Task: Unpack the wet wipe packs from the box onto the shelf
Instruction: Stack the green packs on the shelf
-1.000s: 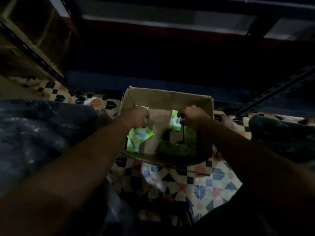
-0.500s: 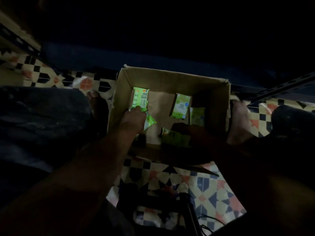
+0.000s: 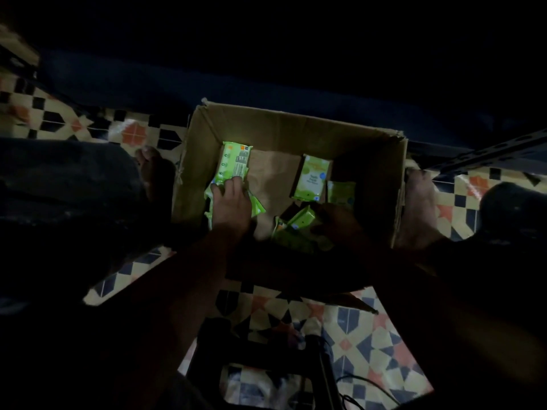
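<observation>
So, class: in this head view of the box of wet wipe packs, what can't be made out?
- Right hand: in shadow, its grip unclear.
- Shelf: lost in darkness above the cardboard box.
- Packs under the left hand: count hidden.
- Pack label: too blurred to read.

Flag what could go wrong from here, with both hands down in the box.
1. The left hand lies across several overlapping wet wipe packs; lifted together, one may slip out.
2. The right hand is in deep shadow beside a tilted pack, so its hold cannot be judged and may be weak.
3. The cardboard box sits between bare feet; a dropped pack could land there.
</observation>
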